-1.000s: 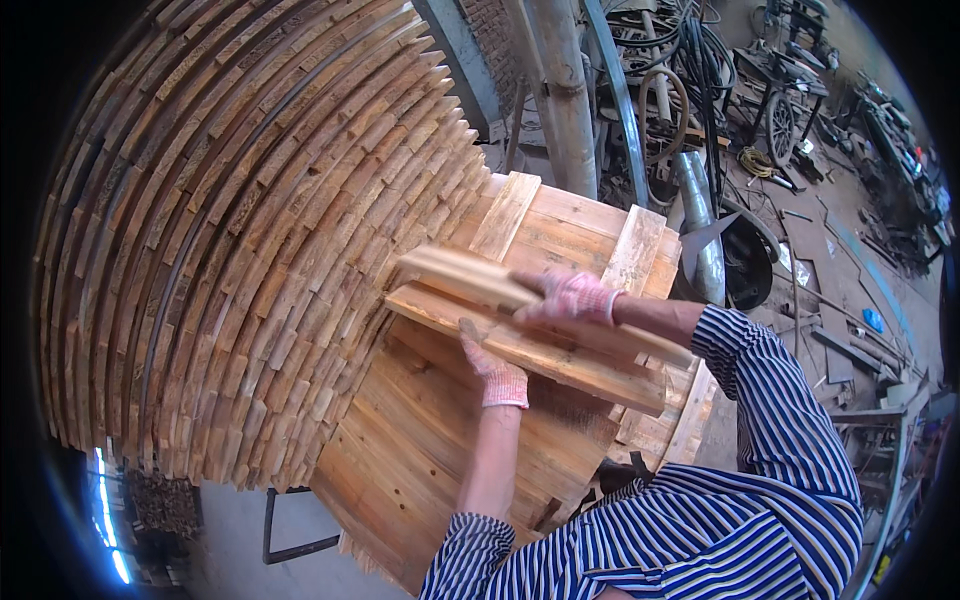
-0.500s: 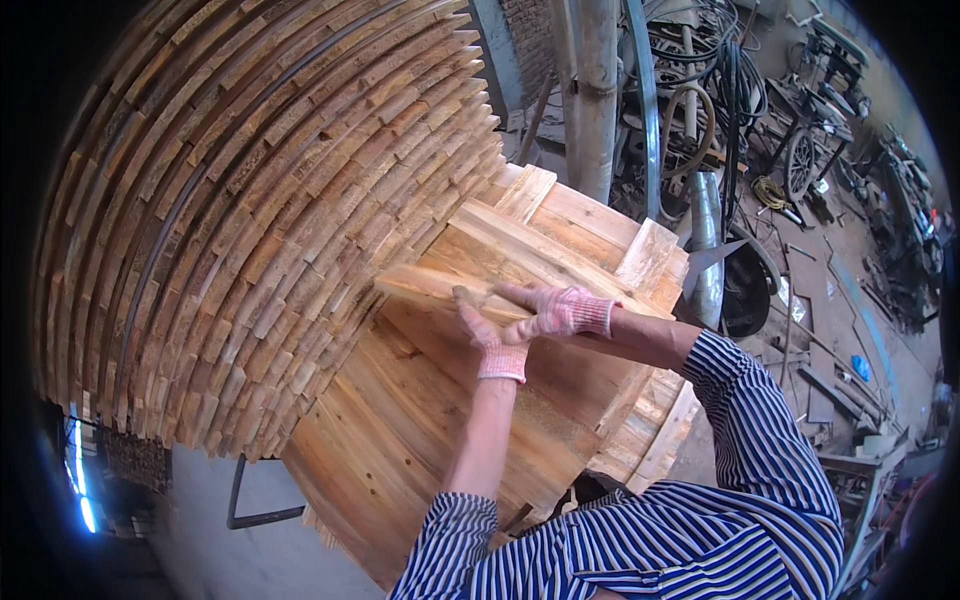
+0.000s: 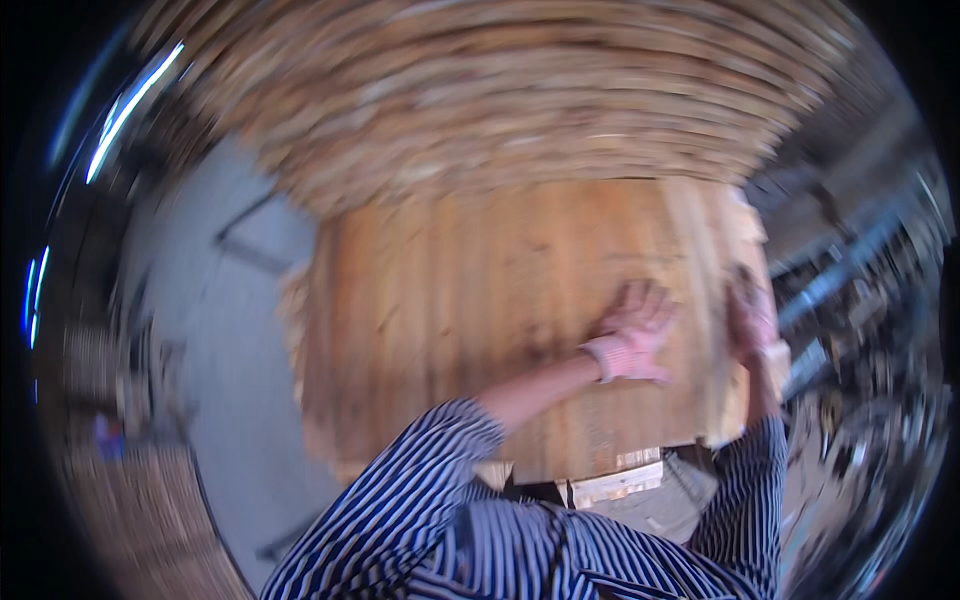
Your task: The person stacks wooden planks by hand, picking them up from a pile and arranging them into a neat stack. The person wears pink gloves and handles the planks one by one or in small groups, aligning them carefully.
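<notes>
My left hand, in a pink-and-white knitted work glove, lies over a wide panel of pale wooden boards, fingers spread and nothing in them. To its right, my right hand in a matching glove is at the panel's right edge, beside a lighter plank. Motion smears its fingers, so I cannot tell whether they grip that plank or only rest against it. The boards of the panel run side by side away from me.
A tall stack of wooden slats rises just beyond the panel. Grey floor stretches along the left, with a dark bent metal bar above it. More stacked wood stands lower left. Blurred clutter fills the right side.
My view has swung left, so the stack now spans the top. My hands, together on a narrow board before, are apart; the left is spread over the panel, the right at its right edge.
</notes>
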Motion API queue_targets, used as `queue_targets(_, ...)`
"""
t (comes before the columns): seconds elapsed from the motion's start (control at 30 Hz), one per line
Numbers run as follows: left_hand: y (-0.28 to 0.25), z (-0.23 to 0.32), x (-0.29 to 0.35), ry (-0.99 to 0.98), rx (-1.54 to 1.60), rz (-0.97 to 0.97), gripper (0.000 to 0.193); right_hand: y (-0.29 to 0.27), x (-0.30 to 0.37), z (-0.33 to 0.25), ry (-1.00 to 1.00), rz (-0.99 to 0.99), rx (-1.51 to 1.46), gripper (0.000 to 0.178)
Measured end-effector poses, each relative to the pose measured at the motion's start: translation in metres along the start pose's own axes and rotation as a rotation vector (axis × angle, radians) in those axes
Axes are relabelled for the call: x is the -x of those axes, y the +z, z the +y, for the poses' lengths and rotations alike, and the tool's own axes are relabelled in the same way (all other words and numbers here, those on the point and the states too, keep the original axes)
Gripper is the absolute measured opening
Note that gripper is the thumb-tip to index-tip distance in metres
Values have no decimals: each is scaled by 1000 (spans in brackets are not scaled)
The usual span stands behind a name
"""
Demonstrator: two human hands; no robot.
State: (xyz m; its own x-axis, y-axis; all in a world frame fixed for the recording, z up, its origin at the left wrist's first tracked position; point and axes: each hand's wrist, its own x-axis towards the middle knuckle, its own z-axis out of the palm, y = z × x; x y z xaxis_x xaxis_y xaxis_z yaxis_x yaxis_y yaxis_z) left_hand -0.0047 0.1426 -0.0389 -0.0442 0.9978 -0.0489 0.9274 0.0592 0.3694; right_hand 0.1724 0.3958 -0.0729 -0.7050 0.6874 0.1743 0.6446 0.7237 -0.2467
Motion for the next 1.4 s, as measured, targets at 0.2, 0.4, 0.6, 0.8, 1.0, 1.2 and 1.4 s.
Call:
queue_targets(0.2, 18, -5, 9, -72, 626, 42, 120, -17, 7, -16, 106, -82, -262, 64)
queue_targets(0.4, -47, 8, 283, 153, 1260, -22, 91, -13, -11, -49, 203, 3, 430, 70)
queue_targets(0.6, 107, 9, 566, -558, 2067, 302, 59, -31, 151, -428, -650, -7, -588, 51)
queue_targets(0.8, 258, 34, 712, -1475, 2218, 1065, 43, 53, 391, -627, -1279, -866, -671, 61)
queue_targets(1.0, 362, 36, 744, -1474, 2348, 1553, 47, 291, 538, -700, -722, -1310, -406, 66)
queue_targets(1.2, 461, -47, 740, -1686, 2281, 1556, 53, 502, 510, -782, -816, -1272, 213, 64)
queue_targets(1.4, 582, -228, 770, -1691, 1930, 1683, 61, 682, 468, -876, -1240, -828, 379, 73)
